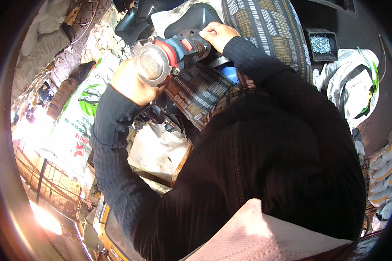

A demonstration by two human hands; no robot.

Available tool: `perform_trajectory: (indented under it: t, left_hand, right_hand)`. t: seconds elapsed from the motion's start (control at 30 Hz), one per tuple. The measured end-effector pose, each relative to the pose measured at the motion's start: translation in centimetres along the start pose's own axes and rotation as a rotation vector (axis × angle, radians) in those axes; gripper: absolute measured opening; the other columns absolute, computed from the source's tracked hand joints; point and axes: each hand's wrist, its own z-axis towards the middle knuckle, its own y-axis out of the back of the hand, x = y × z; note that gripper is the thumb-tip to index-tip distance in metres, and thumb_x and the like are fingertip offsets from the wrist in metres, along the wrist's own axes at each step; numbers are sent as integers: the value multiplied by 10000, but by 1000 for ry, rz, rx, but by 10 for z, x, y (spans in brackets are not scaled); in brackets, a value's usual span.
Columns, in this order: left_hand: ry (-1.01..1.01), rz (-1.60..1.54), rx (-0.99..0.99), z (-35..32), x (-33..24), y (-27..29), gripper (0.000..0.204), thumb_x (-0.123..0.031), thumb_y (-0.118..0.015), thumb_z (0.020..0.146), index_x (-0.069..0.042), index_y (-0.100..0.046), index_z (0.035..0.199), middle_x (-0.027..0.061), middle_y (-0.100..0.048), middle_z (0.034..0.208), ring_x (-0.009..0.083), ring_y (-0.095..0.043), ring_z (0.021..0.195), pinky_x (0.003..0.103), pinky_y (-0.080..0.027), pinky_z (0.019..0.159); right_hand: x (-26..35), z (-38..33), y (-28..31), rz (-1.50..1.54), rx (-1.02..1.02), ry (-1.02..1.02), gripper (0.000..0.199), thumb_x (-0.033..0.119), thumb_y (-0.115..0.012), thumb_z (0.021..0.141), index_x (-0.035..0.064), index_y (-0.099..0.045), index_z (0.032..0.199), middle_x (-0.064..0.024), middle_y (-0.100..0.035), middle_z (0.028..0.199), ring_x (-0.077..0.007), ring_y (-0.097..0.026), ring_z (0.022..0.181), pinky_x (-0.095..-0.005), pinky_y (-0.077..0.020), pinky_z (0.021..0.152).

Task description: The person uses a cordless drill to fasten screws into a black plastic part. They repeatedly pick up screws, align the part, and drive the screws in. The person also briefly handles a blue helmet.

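Observation:
My left hand grips a power tool with a round, scuffed silver end and a blue, red and dark body; most of its fingers are hidden under it. Close by the tool's dark far end is my right hand, thumb and fingertips pressed together; what they hold, if anything, is too small to make out. A black moulded plastic part lies just beyond the tool. Patterned upholstery fabric shows beneath the tool, and a larger patterned cushion extends past my right forearm.
At the right is a dark box with many screws inside. White bags lie below it. A white and green printed sack is at the left. More black plastic parts sit at the top. A pale panel lies near my left forearm.

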Motion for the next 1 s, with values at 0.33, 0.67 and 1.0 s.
perform_trajectory:
  t: [0.33,0.67,1.0]
  left_hand:
    - [47,-35,16,8,5,2,279,-178,-709,679,-49,-632,914,122,-658,805,278,-649,754,335,-516,685]
    - [167,205,105,-18,-17,-19,295,-141,-676,660,-55,-616,936,160,-637,754,315,-637,679,367,-513,598]
    - [59,135,61,-41,-3,-58,386,-92,-636,672,-74,-593,1055,107,-624,1023,275,-600,947,331,-474,843]
  right_hand:
    - [-6,1,-4,31,-52,9,304,389,-606,821,107,-641,928,-52,-643,840,-183,-605,825,-314,-451,783]
    - [-9,2,-6,34,-78,66,331,407,-605,815,93,-634,916,-48,-631,791,-179,-597,763,-323,-458,735]
    - [-16,6,-16,-3,-189,163,335,397,-588,835,69,-624,893,-94,-613,825,-224,-586,798,-342,-451,749]
